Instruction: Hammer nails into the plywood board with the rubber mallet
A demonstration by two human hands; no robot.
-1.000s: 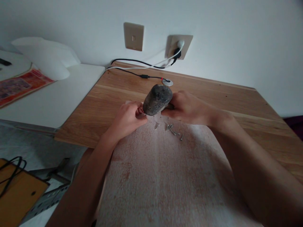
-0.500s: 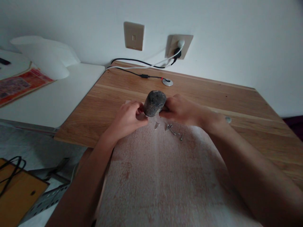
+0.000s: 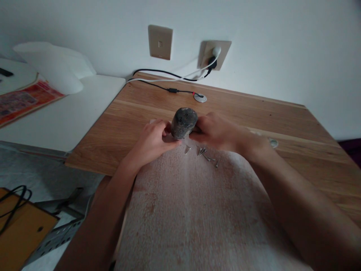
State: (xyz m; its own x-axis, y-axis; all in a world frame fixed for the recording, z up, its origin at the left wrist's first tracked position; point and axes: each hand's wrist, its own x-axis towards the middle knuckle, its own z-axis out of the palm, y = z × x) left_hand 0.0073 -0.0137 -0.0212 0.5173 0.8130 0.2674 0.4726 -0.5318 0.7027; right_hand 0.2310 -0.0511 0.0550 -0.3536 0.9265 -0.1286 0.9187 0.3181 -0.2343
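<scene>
My right hand (image 3: 218, 131) is closed round a dark grey stone (image 3: 184, 122), held low over the far end of a worn whitish board (image 3: 191, 210). My left hand (image 3: 153, 141) is pinched right beside the stone, fingertips together under its near-left edge; what they hold is hidden. Several small metal nails (image 3: 204, 154) lie loose on the board just below my right hand.
The board lies on a wooden desk (image 3: 135, 116) against a white wall. Black and white cables (image 3: 166, 78) run from a wall socket (image 3: 214, 54) to a round metal grommet (image 3: 200, 98). A white table (image 3: 64, 109) stands left. An orange panel (image 3: 19, 229) lies on the floor.
The stone came down from a raised position to just above the board beside my left fingers. My left hand has stayed in place.
</scene>
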